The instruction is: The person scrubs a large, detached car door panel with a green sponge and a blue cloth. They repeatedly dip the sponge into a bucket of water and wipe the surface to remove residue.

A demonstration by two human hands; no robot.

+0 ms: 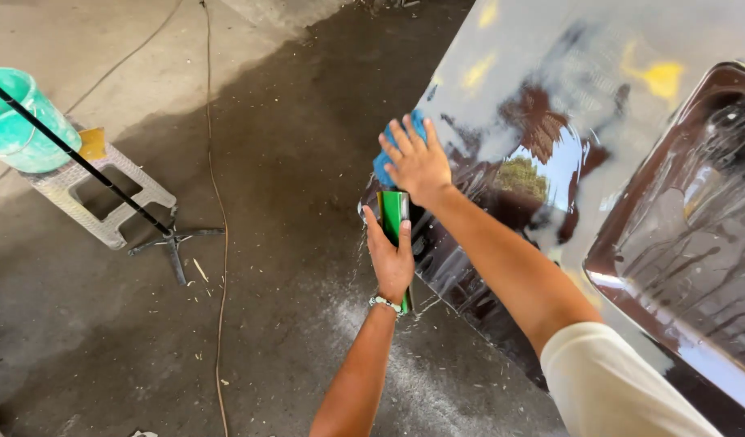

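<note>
Against the glossy dark car panel (502, 218), the right hand (419, 162) lies flat with its fingers spread, pressing a blue cloth (386, 158) onto the wet surface near the panel's lower edge. Only the cloth's rim shows, above and to the left of the fingers; the rest is hidden beneath the palm. Just below it, the left hand (391, 257) is closed around a green squeegee (393, 212), thumb and fingers wrapped about its lower part, the tool standing upright with its upper end touching the panel's edge directly under the cloth. A beaded bracelet (385, 303) circles the left wrist. The right arm reaches in from the lower right, a pale sleeve (615, 388) at the shoulder.

Water streaks run down the panel, which mirrors sky and a tree. To its right a car window (688, 235) with a dark frame also carries wet streaks. Below the hands the concrete floor (291, 146) is dark with damp and shows a whitish splash patch. A thin cord (219, 267) runs along the floor to the left. Farther left, well apart from the hands, a teal bucket (20, 121) sits on a pale plastic stool (105, 194), and a black pole stand (105, 182) leans across in front of them, its feet on the floor.
</note>
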